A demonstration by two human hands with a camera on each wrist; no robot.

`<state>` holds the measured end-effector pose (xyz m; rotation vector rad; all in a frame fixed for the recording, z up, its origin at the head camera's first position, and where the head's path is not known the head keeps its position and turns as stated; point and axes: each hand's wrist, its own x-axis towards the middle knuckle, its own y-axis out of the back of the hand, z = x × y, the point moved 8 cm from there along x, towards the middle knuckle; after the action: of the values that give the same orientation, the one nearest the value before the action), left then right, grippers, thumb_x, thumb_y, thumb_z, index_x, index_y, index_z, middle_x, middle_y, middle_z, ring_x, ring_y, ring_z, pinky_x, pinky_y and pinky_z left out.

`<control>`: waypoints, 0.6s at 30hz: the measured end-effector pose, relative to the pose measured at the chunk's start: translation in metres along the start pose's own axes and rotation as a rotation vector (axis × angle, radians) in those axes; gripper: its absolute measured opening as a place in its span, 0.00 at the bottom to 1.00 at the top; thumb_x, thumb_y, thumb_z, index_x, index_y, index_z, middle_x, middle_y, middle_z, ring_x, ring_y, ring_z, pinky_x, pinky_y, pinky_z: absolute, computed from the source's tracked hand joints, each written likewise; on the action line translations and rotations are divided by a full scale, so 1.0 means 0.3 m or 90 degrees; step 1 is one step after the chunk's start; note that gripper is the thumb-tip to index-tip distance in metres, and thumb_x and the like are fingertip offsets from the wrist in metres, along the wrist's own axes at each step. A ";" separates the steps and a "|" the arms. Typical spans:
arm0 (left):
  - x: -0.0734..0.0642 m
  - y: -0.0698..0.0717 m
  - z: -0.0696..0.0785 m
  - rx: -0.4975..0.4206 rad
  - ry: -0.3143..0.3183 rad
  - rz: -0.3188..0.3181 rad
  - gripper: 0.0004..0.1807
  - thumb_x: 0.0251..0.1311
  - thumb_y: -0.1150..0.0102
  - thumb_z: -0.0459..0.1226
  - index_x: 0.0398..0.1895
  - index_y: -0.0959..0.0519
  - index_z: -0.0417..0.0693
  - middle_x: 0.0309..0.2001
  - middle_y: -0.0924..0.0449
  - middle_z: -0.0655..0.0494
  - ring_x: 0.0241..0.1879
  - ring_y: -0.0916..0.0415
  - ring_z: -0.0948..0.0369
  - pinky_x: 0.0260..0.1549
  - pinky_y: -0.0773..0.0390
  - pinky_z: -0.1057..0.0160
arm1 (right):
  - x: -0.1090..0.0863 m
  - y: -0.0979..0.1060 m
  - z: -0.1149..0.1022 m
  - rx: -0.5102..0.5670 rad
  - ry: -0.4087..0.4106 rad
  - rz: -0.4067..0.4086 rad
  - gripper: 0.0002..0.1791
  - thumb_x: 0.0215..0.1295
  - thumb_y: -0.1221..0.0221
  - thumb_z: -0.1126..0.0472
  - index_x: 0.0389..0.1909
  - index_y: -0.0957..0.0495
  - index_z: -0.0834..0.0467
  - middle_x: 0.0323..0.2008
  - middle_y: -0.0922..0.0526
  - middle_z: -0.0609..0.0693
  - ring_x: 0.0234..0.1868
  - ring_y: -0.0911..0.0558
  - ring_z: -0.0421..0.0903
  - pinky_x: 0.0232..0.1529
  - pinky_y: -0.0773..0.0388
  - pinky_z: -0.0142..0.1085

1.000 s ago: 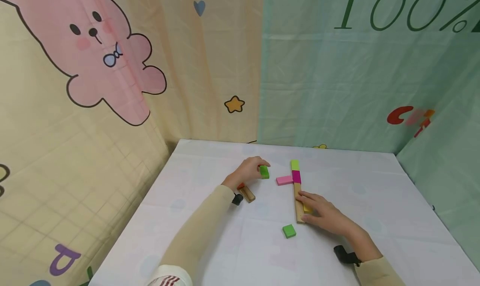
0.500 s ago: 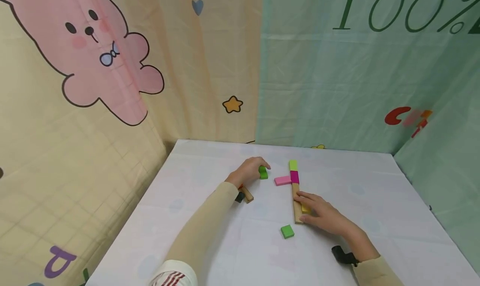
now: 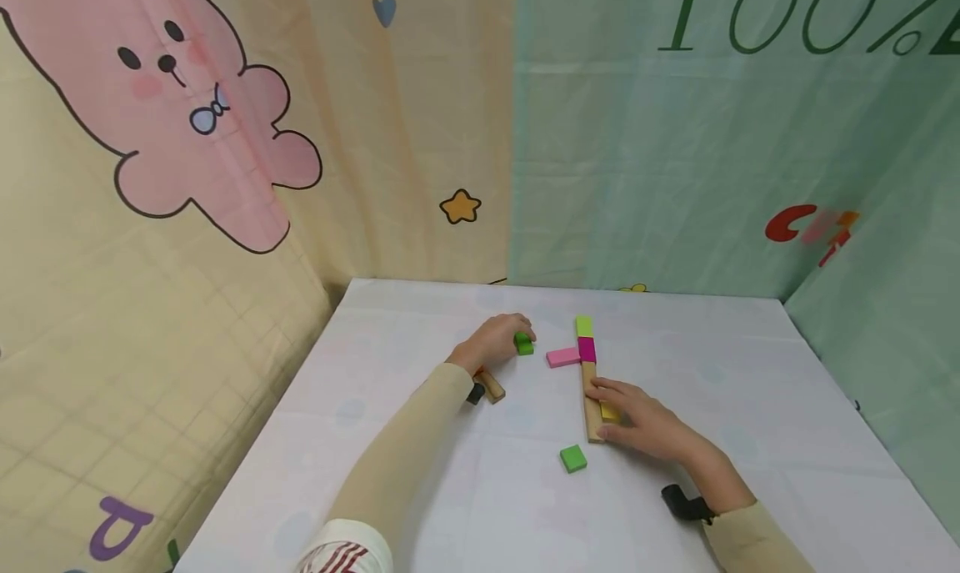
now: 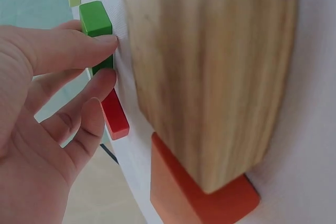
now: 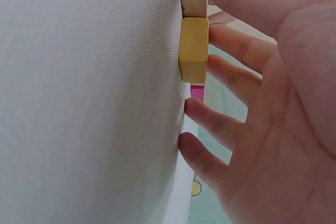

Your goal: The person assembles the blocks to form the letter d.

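Observation:
In the head view my left hand point(image 3: 492, 340) pinches a green block point(image 3: 524, 345) between thumb and fingers, low over the table. The left wrist view shows that same grip, with a red block point(image 4: 116, 115) just beyond the fingertips. Under the left wrist lie a wooden block point(image 3: 491, 386) and an orange block point(image 4: 181, 190), touching. My right hand point(image 3: 654, 424) rests with fingers spread across a long wooden strip point(image 3: 592, 406) and a yellow block point(image 3: 611, 412) beside it. Its thumb touches the near end of the strip, as the right wrist view also shows.
A magenta block point(image 3: 587, 349) and a lime block point(image 3: 584, 326) continue the strip's line away from me. A pink block point(image 3: 563, 357) juts left from the magenta one. Another green block point(image 3: 573, 458) lies nearer me on the white table point(image 3: 480, 506). Printed curtains point(image 3: 420, 123) stand behind.
The left fingers cover slightly more of the green block than before. My right hand stays at the strip and yellow block. The whole head view has shifted slightly.

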<state>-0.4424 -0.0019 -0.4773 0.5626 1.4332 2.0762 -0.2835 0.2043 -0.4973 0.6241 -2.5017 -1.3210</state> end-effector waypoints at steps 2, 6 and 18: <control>-0.002 0.001 0.002 0.003 -0.007 0.000 0.25 0.61 0.48 0.22 0.53 0.14 0.55 0.63 0.24 0.56 0.65 0.30 0.54 0.67 0.35 0.54 | 0.001 0.002 -0.004 0.001 -0.004 0.001 0.36 0.66 0.35 0.46 0.73 0.32 0.50 0.76 0.40 0.54 0.74 0.41 0.62 0.64 0.38 0.66; -0.005 0.004 0.013 0.009 -0.016 -0.001 0.23 0.61 0.45 0.24 0.53 0.14 0.54 0.62 0.23 0.55 0.64 0.29 0.53 0.66 0.34 0.54 | 0.001 0.003 -0.006 -0.011 -0.008 0.002 0.36 0.66 0.35 0.46 0.73 0.32 0.51 0.76 0.40 0.54 0.74 0.41 0.62 0.64 0.38 0.66; -0.014 -0.001 0.025 -0.004 0.015 -0.028 0.17 0.61 0.35 0.28 0.51 0.13 0.53 0.50 0.17 0.62 0.47 0.27 0.61 0.51 0.28 0.64 | -0.008 0.003 -0.006 -0.015 0.006 0.006 0.37 0.67 0.36 0.44 0.73 0.32 0.52 0.76 0.40 0.55 0.73 0.41 0.63 0.63 0.37 0.67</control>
<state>-0.4345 0.0008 -0.4752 0.5023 1.4393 2.0580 -0.2809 0.2047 -0.4956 0.6107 -2.4749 -1.3377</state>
